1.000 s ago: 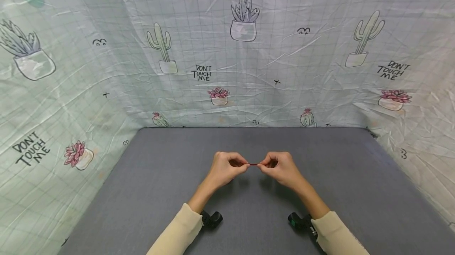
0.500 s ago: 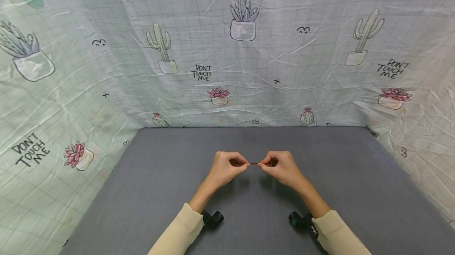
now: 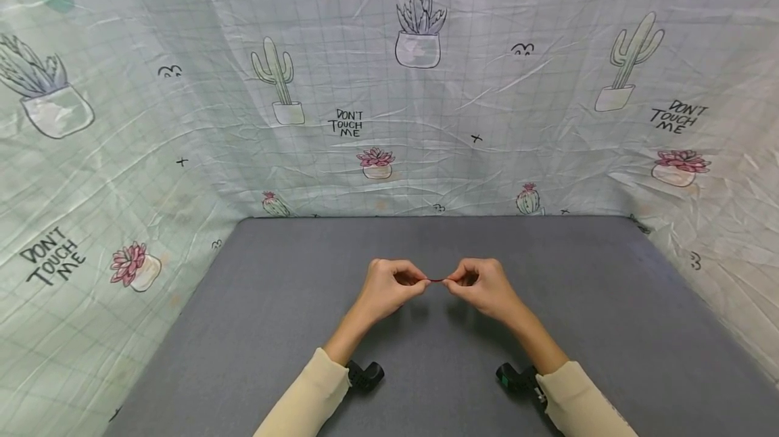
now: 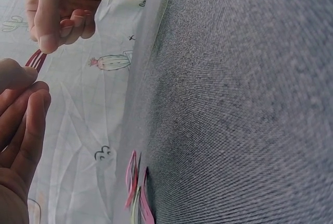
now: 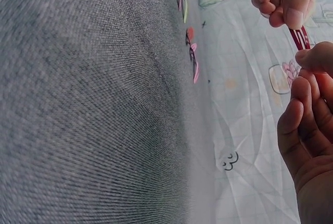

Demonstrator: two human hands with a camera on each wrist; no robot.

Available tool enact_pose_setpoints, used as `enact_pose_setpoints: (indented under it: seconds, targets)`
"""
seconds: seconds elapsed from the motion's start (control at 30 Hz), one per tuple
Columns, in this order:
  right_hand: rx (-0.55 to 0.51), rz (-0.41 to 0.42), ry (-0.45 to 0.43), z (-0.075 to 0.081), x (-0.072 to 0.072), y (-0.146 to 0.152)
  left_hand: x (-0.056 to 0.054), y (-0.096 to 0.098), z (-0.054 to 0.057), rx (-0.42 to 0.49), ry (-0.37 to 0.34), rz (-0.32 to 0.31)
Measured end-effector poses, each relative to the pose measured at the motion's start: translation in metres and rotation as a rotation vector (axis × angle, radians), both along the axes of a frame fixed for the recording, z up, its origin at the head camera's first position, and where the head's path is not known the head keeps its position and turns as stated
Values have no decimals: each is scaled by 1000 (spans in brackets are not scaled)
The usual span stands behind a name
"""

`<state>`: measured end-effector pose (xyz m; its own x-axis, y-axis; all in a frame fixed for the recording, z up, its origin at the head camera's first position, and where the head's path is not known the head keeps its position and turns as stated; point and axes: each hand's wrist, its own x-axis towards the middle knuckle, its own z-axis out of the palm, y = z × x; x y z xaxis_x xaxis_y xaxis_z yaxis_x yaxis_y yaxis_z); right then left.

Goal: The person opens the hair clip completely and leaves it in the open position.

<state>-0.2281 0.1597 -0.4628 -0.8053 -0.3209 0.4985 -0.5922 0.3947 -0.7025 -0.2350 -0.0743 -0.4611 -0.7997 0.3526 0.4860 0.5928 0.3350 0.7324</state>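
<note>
A small dark red snap hair clip (image 3: 437, 280), slotted along its length, spans the gap between my two hands above the table. My left hand (image 3: 385, 288) pinches one end of it between thumb and fingertips. The other end sits in the pinch of my right hand (image 3: 483, 288). Seen from the right wrist, only a short slotted middle of the hair clip (image 5: 299, 39) shows, the rest covered by thumbs and fingers. In the left wrist view, the near left hand (image 4: 23, 130) has its other fingers loosely bent beside the clip.
Several thin pink, green and dark clip-like pieces (image 4: 145, 198) lie on the grey table (image 3: 292, 261), visible low in the wrist views. A wrinkled printed curtain (image 3: 462, 173) rises behind the table and along both sides. Black wrist cameras (image 3: 367, 377) hang beneath both forearms.
Both hands keep their pinch on the hair clip and have hardly moved. The head view has shifted very slightly.
</note>
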Motion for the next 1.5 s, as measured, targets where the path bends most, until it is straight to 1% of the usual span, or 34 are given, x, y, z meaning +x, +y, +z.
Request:
enact_pose_setpoints:
  seconds: [0.13, 0.4, 0.7, 0.97, 1.33, 1.5]
  targets:
    - [12, -17, -1, 1, 1, -2, 0, 0, 0, 5, 5, 2]
    - [13, -19, -5, 1, 2, -2, 1, 0, 1, 10, 4, -3]
    - [-14, 20, 5, 0, 2, 0, 1, -1, 0, 1, 11, -6]
    - [-8, 5, -7, 0, 2, 0, 0, 0, 0, 1, 17, -14]
    - [-11, -9, -23, 0, 3, -1, 0, 1, 0, -4, 20, -3]
    - [-15, -19, -29, 0, 3, -2, 0, 1, -1, 4, 33, 1]
